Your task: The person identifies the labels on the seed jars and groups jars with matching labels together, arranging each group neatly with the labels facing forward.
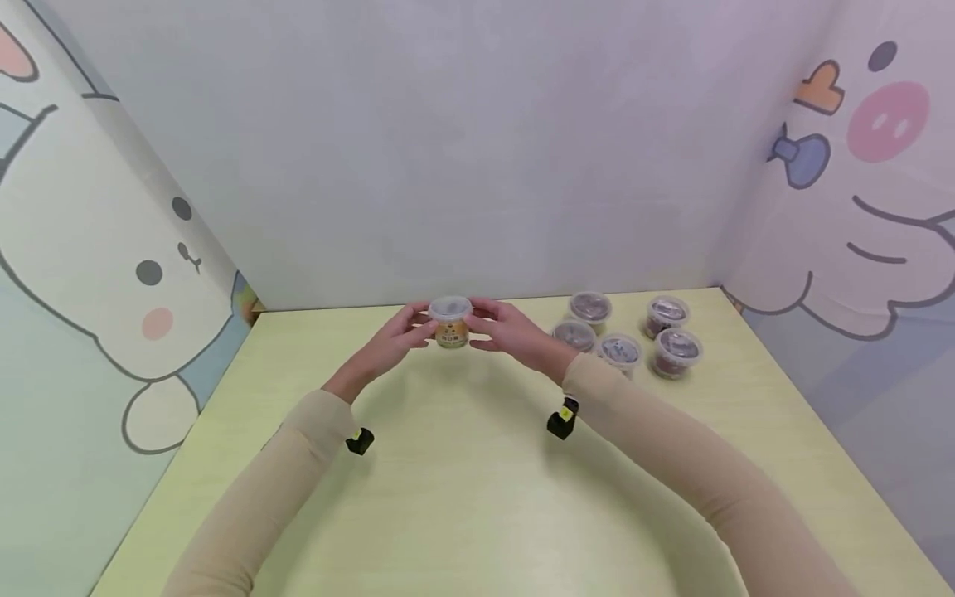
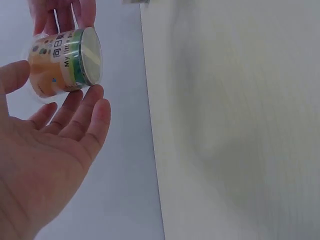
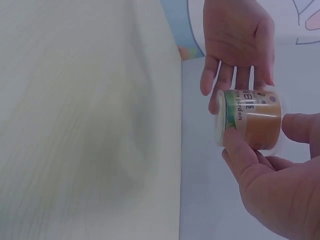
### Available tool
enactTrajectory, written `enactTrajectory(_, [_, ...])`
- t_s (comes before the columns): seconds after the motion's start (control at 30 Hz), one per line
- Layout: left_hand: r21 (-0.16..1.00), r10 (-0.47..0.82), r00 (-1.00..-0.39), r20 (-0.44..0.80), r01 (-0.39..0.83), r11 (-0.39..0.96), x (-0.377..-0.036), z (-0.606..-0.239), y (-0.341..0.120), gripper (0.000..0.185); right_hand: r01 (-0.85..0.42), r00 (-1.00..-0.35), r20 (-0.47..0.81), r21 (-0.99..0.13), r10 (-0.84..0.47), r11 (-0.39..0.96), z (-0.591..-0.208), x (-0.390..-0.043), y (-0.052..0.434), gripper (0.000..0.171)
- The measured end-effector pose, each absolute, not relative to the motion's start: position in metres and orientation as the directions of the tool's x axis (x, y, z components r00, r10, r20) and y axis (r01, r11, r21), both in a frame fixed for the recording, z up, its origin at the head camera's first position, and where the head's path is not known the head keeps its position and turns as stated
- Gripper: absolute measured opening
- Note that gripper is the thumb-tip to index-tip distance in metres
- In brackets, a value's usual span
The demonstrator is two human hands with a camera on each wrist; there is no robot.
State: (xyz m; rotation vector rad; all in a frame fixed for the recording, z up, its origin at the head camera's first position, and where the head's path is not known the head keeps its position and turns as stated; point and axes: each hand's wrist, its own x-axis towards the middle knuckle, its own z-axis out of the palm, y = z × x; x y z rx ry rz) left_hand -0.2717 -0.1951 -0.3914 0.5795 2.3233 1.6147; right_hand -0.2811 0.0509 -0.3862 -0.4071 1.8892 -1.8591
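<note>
A small clear plastic jar (image 1: 451,332) with an orange label and a translucent lid is held upright above the far part of the table. My left hand (image 1: 395,338) grips its left side, thumb and fingertips against it. From the other side, my right hand (image 1: 511,330) holds the same jar between thumb and fingers. The left wrist view shows the jar (image 2: 60,65) side-on, its green lower band and pale base facing the table. In the right wrist view, right-hand fingers (image 3: 242,152) touch the jar (image 3: 252,120) near its base.
Several lidded plastic tubs (image 1: 675,352) with dark contents stand at the back right of the pale yellow table (image 1: 462,497); my right forearm partly covers the nearest. A grey-white wall (image 1: 477,149) rises behind the table. Cartoon-printed panels (image 1: 89,249) flank both sides.
</note>
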Motion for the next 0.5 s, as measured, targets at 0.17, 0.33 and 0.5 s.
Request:
enactTrajectory(0.17, [0.953, 0.401, -0.916, -0.017, 0.106, 0.284, -0.280, -0.403, -0.206, 0.055, 0.162, -0.889, -0.139, -0.987, -0.436, -0.017, -0.399, -0.294, 0.020, 0.052])
enactTrajectory(0.33, [0.964, 0.360, -0.932, -0.039, 0.059, 0.258, -0.284, -0.412, -0.214, 0.057, 0.194, -0.903, -0.153, -0.979, -0.402, -0.061, -0.414, -0.302, -0.006, 0.050])
enactTrajectory(0.5, [0.970, 0.315, -0.947, -0.068, 0.010, 0.242, -0.289, -0.418, -0.218, 0.058, 0.190, -0.912, -0.142, -0.978, -0.384, -0.090, -0.426, -0.309, -0.021, 0.050])
